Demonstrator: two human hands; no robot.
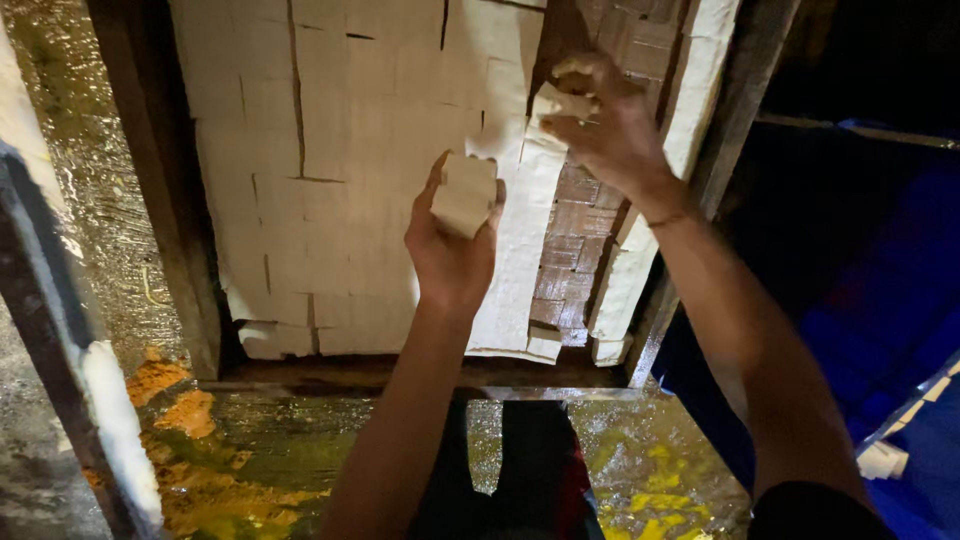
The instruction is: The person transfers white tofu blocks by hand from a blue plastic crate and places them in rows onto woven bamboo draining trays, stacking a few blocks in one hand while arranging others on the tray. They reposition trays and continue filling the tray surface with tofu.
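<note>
A wooden-framed tray (190, 300) holds a large slab of white blocks (340, 150) cut into squares. My left hand (450, 250) is raised over the slab's right part and grips one white block (465, 192). My right hand (610, 130) is further back and holds another white block (560, 100) at the slab's right edge. Between the slab and a narrow strip of white blocks (640, 240) lies a bare gap showing the tray's woven brown bottom (575, 240).
The tray rests on a wet surface with yellow and orange stains (200, 450). A dark post with a white-edged board (60, 340) stands at the left. Blue sheeting (880, 300) lies at the right. My dark trousers (520, 470) show below.
</note>
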